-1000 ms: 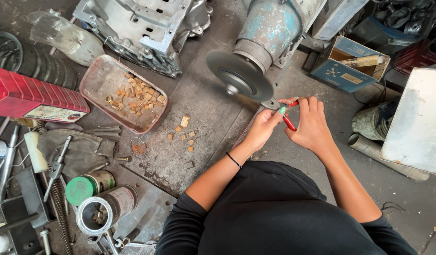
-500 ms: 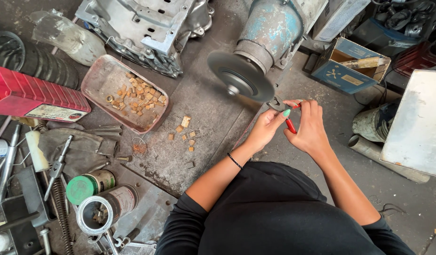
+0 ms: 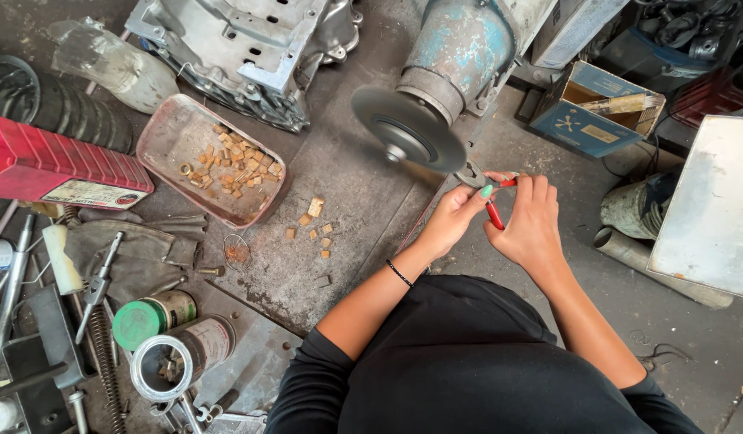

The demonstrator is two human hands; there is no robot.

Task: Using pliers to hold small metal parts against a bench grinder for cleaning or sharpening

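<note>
1. Right now my left hand [image 3: 450, 219] and my right hand [image 3: 532, 221] meet just near of the grey spinning grinding disc [image 3: 408, 128], both wrapped around a pair of red-handled pliers [image 3: 490, 197].
2. My left fingers [image 3: 478, 195] are clamped on the upper part of the pliers, close to the metal head; my right fingers [image 3: 523, 186] are closed over the red handles.
3. The pliers' metal nose sits at the right lower edge of the disc, touching it or nearly so; whether it grips a small piece I cannot tell.
4. The disc is mounted on a worn blue-grey motor housing [image 3: 460, 48] at the far side, above my hands.
5. Left of my hands, small tan square blocks [image 3: 314, 221] lie scattered on the dark greasy floor [image 3: 347, 201].
6. Farther left stands a dull pink rectangular tray [image 3: 166, 141] holding more of the same tan blocks.
7. At the far left lies a red ribbed box [image 3: 58, 165], and far of the tray a grey cast-metal engine casing [image 3: 243, 48].
8. Near left stand a green-lidded tin can [image 3: 142, 321] and an open tin can [image 3: 166, 366] beside it.
9. To the far right sits an open blue cardboard box [image 3: 589, 120].
</note>
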